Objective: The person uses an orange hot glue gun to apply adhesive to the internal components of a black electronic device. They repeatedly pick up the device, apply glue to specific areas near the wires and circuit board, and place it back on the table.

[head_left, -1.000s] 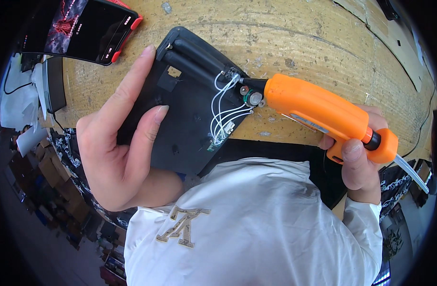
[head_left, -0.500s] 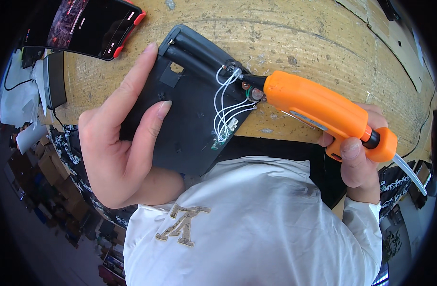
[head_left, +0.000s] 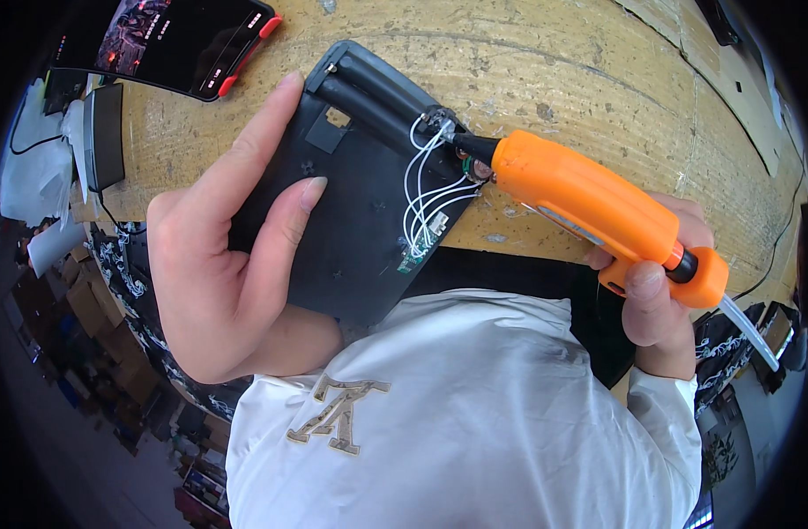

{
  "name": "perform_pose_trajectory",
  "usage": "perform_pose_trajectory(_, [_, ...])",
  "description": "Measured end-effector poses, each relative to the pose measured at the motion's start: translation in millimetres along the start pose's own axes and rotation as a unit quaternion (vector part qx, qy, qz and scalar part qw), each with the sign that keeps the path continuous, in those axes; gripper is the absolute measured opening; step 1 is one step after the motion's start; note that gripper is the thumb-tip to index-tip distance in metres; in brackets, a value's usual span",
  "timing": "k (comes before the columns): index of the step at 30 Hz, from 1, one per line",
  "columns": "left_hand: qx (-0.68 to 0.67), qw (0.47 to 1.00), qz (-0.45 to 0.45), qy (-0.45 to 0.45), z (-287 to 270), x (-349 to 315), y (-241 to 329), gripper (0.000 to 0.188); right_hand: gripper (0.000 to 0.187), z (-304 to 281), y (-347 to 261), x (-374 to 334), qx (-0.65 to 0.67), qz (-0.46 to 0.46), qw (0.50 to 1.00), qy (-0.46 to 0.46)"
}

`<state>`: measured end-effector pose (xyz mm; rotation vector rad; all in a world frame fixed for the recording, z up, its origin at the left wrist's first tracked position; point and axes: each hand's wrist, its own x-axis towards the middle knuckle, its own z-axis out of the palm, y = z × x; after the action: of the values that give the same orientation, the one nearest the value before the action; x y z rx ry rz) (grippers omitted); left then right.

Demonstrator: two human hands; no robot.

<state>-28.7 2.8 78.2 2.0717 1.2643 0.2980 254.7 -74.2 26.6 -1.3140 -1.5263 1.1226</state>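
Note:
My left hand grips the left edge of a flat black plastic housing, thumb on its face and index finger along its side. The housing is tilted above the table's front edge. Two dark cylinders lie along its upper part. White wires run from a joint near their right end to a small green circuit board at the lower right. In my right hand is an orange hot glue gun, a clear glue stick sticking out of its back. Its black nozzle points at the wire joint, seemingly touching it.
A scuffed tan tabletop stretches behind the housing. At the far left lies a phone with a lit screen and red corners, near a dark box and clear plastic bags. A cardboard sheet lies far right.
The housing and my left hand have shifted slightly to the right and away from me. The glue gun's nozzle stays at the wire joint, while its rear end has moved slightly left.

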Motion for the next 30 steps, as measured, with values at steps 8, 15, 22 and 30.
perform_pose_trajectory(8, [0.012, 1.000, -0.015, -0.004, 0, -1, 1, 0.047, 0.045, 7, -7, -3, -0.200, -0.129, 0.971, -0.036])
perform_pose_trajectory(15, [0.033, 0.998, 0.010, 0.049, 3, -10, 11, 0.046, 0.046, 18, -18, -8, -0.165, -0.188, 0.968, -0.010])
perform_pose_trajectory(22, [0.073, 0.988, 0.029, 0.135, 17, -18, 14, 0.043, 0.037, 20, -35, -31, -0.240, -0.048, 0.969, 0.030])
perform_pose_trajectory(30, [0.120, 0.960, 0.087, 0.238, 34, -16, 22, 0.042, 0.040, 37, -16, -48, 0.209, 0.044, 0.974, 0.078])
